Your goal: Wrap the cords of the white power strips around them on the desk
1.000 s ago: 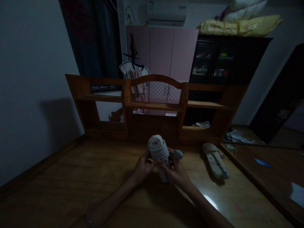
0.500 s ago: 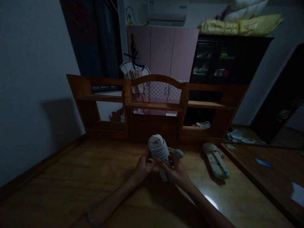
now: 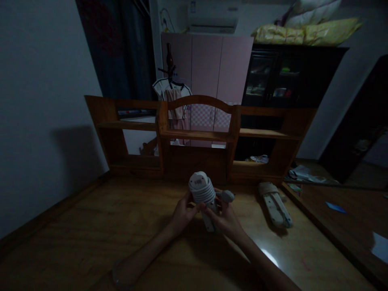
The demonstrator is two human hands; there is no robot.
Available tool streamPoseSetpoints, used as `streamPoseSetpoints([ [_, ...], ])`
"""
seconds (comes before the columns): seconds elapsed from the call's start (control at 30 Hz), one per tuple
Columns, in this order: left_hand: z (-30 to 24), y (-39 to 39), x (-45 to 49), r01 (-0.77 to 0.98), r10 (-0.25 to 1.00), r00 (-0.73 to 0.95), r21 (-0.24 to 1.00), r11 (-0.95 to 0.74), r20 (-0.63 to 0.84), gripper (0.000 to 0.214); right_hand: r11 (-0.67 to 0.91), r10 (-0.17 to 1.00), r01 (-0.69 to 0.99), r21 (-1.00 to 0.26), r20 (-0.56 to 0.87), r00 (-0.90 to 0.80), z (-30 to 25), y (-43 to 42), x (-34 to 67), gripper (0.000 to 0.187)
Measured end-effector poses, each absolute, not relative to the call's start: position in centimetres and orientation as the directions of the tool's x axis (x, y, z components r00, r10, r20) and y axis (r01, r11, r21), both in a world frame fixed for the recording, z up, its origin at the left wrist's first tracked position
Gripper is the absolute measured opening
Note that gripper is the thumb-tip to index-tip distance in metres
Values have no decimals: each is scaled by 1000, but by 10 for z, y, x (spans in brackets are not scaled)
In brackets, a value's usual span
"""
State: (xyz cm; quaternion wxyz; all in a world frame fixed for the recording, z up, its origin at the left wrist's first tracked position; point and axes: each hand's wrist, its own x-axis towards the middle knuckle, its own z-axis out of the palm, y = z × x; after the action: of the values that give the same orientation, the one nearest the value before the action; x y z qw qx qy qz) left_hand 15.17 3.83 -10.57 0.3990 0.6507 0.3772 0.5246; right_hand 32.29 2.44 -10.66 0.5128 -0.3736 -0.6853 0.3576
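Note:
A white power strip (image 3: pixel 202 193) with its cord coiled around it stands tilted above the wooden desk (image 3: pixel 121 238), held between both hands. My left hand (image 3: pixel 182 214) is closed around its left side below the coils. My right hand (image 3: pixel 226 218) grips its lower right side, and the plug (image 3: pixel 226 196) sticks out just above those fingers. A second white power strip (image 3: pixel 275 204), also wrapped with cord at its far end, lies flat on the desk to the right, apart from both hands.
A wooden shelf unit (image 3: pixel 198 135) runs along the desk's back edge. The desk's right edge (image 3: pixel 306 214) drops to a floor with scattered papers (image 3: pixel 303 173). A grey wall (image 3: pixel 39 113) borders the left. Pink wardrobes (image 3: pixel 209 72) and a dark cabinet (image 3: pixel 281 76) stand behind.

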Motion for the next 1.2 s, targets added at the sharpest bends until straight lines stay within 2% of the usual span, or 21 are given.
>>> streamPoseSetpoints([
  [0.77,-103,36,151,74,905,157,909,-410,395,47,483,868,152,-862,450,-210,-103,22,324,61],
  [0.97,-103,36,151,66,902,172,909,-411,395,45,540,838,176,-823,507,-203,-107,25,325,60],
  [1.2,-105,36,151,70,910,153,914,-399,385,48,517,849,153,-842,483,-212,-103,23,324,59],
])
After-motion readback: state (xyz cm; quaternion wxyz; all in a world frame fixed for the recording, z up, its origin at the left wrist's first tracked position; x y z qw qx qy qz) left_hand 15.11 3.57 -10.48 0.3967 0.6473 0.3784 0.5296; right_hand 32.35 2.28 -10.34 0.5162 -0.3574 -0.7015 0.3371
